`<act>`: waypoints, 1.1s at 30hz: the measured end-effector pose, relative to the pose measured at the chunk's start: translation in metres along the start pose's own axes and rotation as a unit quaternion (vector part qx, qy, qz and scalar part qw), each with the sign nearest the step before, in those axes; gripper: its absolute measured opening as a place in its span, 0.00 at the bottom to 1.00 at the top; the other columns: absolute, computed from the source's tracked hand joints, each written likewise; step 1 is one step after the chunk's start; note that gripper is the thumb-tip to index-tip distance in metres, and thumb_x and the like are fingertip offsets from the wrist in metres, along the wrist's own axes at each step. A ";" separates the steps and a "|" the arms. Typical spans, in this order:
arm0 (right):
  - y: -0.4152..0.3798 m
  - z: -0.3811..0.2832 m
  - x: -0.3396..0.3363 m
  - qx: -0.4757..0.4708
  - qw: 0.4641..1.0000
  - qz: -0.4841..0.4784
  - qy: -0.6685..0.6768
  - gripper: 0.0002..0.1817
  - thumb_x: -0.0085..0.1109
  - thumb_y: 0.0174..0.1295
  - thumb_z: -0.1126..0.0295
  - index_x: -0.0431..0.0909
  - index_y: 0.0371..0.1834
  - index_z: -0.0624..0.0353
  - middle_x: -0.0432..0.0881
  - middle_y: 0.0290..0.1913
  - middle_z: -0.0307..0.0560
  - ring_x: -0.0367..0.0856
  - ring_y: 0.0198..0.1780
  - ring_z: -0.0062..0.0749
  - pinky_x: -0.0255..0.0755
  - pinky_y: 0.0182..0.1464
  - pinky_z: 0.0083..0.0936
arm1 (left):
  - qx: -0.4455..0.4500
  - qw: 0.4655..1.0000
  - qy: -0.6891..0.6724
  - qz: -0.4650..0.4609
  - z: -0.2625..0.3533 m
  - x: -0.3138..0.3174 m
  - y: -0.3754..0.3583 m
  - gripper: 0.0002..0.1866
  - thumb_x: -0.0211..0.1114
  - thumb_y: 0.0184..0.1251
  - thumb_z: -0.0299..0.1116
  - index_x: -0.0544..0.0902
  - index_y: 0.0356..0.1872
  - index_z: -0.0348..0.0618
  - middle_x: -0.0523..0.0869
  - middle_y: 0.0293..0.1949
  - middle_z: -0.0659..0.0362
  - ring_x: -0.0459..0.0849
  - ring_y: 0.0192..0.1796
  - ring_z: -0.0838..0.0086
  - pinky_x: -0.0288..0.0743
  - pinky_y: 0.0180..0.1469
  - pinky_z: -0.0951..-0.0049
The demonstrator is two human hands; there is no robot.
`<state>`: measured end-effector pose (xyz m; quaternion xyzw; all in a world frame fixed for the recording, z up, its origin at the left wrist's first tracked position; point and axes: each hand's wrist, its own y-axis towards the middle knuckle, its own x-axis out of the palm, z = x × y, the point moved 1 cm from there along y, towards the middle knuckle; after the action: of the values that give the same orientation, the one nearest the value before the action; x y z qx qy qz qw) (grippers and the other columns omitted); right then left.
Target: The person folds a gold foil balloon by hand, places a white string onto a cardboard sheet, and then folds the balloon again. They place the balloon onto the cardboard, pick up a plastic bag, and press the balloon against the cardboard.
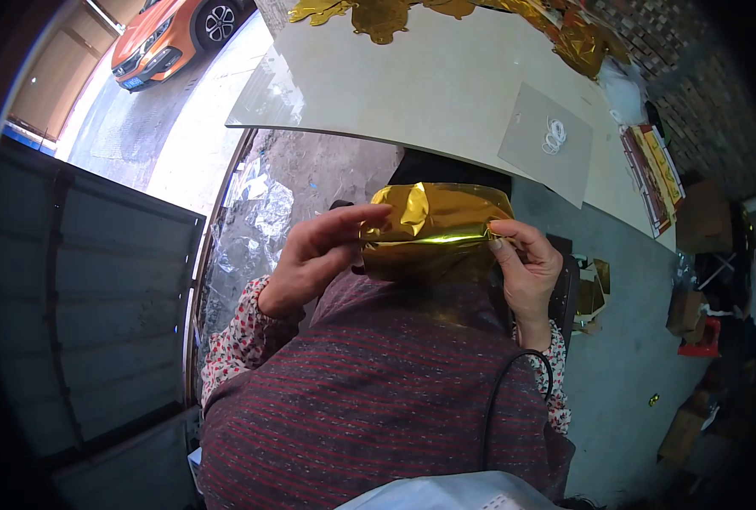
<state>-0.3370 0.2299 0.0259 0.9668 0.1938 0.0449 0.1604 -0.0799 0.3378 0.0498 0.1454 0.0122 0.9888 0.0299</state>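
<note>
A shiny gold foil sheet [446, 217] is spread between my two hands, above my lap. A bright crease crosses it from side to side. My left hand [317, 253] is at its left edge, with long fingers reaching over the foil and the thumb lower down at the edge. At the right end, my right hand [531, 265] pinches the foil between thumb and forefinger near the crease. The lower part of the foil hangs in front of my striped top.
Ahead stands a pale table [378, 85] with gold foil pieces [382, 19] along its far side. A grey board [535, 157] bears a coil of white string [554, 136]. Printed papers [652, 174] lie at the right edge. An orange car [169, 38] is outside, left.
</note>
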 end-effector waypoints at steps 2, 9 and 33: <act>-0.001 0.002 -0.001 0.008 1.000 -0.004 0.022 0.11 0.63 0.65 0.83 0.84 0.49 0.65 0.88 0.43 0.40 0.83 0.44 0.15 0.76 0.48 0.13 | 0.007 0.999 0.036 -0.003 0.001 0.003 -0.001 0.24 0.63 0.68 0.18 0.75 0.65 0.33 0.83 0.58 0.52 0.80 0.63 0.71 0.74 0.66 0.71; -0.002 0.004 -0.001 0.015 0.997 -0.020 0.069 0.11 0.62 0.66 0.83 0.83 0.51 0.66 0.87 0.45 0.42 0.84 0.47 0.18 0.77 0.52 0.15 | 0.140 0.929 0.339 0.043 -0.002 0.011 -0.001 0.20 0.73 0.59 0.21 0.83 0.54 0.38 0.86 0.52 0.48 0.87 0.54 0.66 0.82 0.56 0.69; -0.003 0.006 0.014 0.062 0.986 -0.059 0.141 0.13 0.60 0.68 0.82 0.80 0.55 0.67 0.87 0.49 0.48 0.84 0.50 0.21 0.77 0.54 0.16 | 0.341 0.892 0.295 0.011 -0.012 -0.006 0.011 0.11 0.65 0.61 0.15 0.78 0.44 0.35 0.91 0.39 0.48 0.92 0.42 0.62 0.86 0.43 0.70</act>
<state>-0.3247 0.2360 0.0201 0.9457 0.2737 0.1590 0.0736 -0.0787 0.3268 0.0371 -0.1520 0.3550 0.9217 -0.0373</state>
